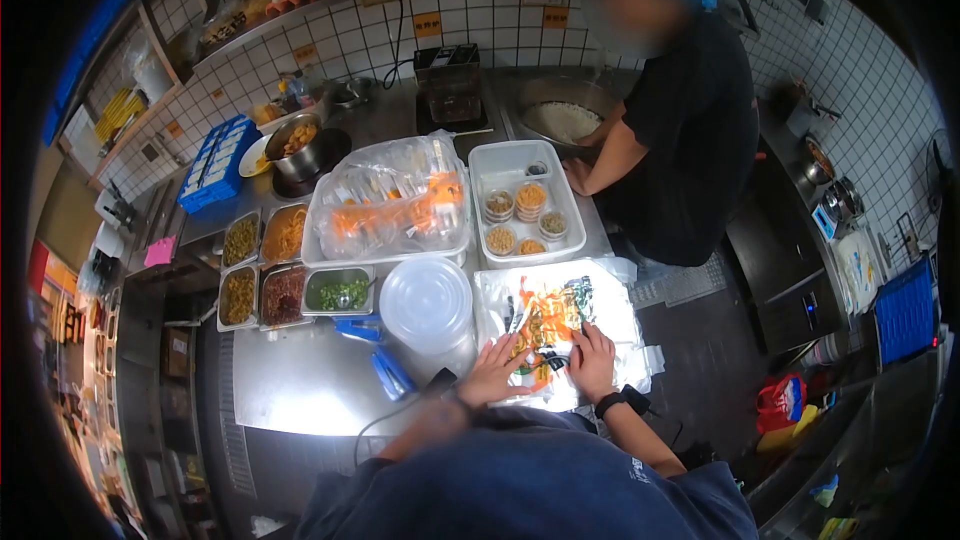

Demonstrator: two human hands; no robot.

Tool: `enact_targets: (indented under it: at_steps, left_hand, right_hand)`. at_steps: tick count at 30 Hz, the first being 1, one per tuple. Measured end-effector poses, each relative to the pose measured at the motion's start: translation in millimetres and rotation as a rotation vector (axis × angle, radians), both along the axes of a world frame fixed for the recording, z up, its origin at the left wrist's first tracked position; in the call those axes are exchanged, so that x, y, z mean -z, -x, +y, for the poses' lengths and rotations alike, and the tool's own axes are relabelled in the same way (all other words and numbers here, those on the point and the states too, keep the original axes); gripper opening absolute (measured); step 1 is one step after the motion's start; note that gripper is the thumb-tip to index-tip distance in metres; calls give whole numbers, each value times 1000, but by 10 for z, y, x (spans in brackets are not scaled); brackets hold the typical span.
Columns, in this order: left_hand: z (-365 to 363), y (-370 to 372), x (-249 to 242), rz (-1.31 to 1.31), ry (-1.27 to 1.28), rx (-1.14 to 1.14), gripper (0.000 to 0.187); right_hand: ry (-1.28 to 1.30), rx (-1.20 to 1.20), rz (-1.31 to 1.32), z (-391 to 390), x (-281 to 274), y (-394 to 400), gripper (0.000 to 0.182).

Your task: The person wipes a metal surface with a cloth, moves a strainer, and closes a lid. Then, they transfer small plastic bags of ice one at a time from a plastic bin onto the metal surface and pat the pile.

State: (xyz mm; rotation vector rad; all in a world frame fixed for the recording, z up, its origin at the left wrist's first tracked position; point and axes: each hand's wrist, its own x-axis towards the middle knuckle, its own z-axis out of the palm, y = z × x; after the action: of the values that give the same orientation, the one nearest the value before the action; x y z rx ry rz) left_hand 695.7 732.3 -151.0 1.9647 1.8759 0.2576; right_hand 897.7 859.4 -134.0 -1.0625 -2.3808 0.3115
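A stack of shiny plastic bags (500, 290) with orange and green print lies flat on the steel counter before me. My left hand (490, 374) rests on its lower left part, fingers stretched out and spread. On the lower right part lies my right hand (592, 360), its fingers also extended. Neither hand grips anything that I can see. Between them is a small dark shape on the print that I cannot make out. Left of the stack stands a round tub with a translucent lid (426, 304).
Metal pans of chopped food (284, 295) stand at left, by blue clips (392, 374). Behind are a bin with a bulging plastic bag (390, 200) and a white bin of small cups (528, 145). A co-worker in a dark shirt (690, 120) leans over a large basin (562, 122).
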Motion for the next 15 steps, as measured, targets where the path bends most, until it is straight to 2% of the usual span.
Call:
enact_targets:
  at_steps: [15]
  left_hand:
    - [-1,-22,-25,-6,12,-17,83]
  right_hand:
    - [-16,1,17,6,33,-13,31]
